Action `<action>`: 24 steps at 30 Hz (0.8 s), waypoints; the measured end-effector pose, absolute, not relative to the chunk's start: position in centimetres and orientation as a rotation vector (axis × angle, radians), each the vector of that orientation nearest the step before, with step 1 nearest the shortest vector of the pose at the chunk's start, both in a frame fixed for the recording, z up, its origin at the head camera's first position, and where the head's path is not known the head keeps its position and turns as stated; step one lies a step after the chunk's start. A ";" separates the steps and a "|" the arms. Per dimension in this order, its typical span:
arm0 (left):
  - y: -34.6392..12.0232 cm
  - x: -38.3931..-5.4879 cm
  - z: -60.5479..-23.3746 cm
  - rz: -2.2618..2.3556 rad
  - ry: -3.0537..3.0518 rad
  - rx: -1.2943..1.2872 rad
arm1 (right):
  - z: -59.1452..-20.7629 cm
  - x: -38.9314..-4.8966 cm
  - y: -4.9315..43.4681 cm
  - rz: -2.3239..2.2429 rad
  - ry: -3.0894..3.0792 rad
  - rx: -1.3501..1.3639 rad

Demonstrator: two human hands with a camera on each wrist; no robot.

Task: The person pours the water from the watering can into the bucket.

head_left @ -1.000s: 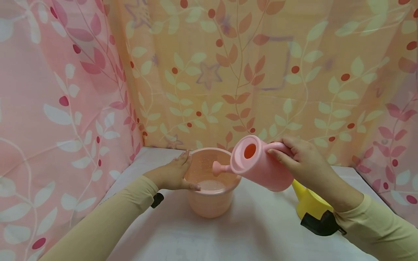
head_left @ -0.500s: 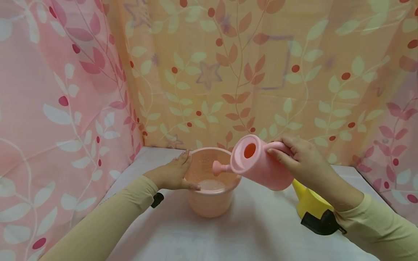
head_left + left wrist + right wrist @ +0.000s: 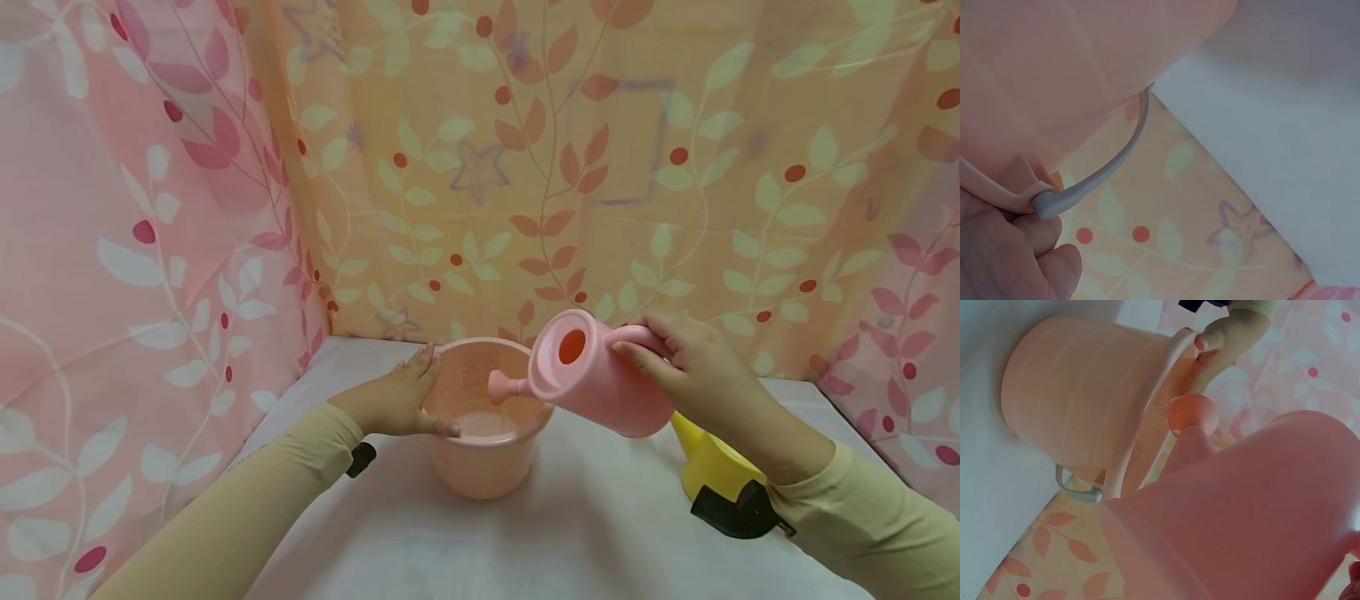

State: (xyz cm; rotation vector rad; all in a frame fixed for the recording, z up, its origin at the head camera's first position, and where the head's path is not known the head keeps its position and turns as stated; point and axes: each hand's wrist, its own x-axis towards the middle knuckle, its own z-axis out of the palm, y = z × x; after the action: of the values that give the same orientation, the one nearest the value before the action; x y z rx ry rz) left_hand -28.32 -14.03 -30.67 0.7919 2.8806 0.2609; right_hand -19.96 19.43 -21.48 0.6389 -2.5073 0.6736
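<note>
A translucent pink-orange bucket (image 3: 483,467) stands upright on the white surface, with droplets on its inner wall. My left hand (image 3: 397,400) grips its left rim, thumb over the near edge; in the left wrist view, fingers (image 3: 1041,250) bend under the rim beside the grey bail handle (image 3: 1104,172). My right hand (image 3: 693,367) holds a pink watering can (image 3: 615,383) by its handle, off the table and tilted left. Its round sprinkler head (image 3: 497,387) is over the bucket's opening; in the right wrist view the can's spout (image 3: 1188,450) points into the bucket.
A yellow watering can (image 3: 708,467) stands at the right, partly behind the right forearm and its black wrist strap (image 3: 738,510). Leaf-patterned curtains (image 3: 480,167) enclose the white table (image 3: 480,550) at the back and both sides.
</note>
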 end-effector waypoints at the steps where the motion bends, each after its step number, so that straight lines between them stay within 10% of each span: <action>1: -14.0 -28.4 -30.7 0.257 2.883 0.792 | -21.5 -20.0 19.4 0.667 -2.504 0.643; 24: -14.2 -28.3 -30.8 0.245 2.896 0.817 | -21.3 -20.0 19.0 0.627 -2.499 0.700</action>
State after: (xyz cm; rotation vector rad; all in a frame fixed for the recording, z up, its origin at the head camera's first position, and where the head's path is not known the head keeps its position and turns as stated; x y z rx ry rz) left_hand -28.32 -14.15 -30.80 0.8175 2.8956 0.2453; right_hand -19.99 19.02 -21.31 0.6995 -2.4990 0.6271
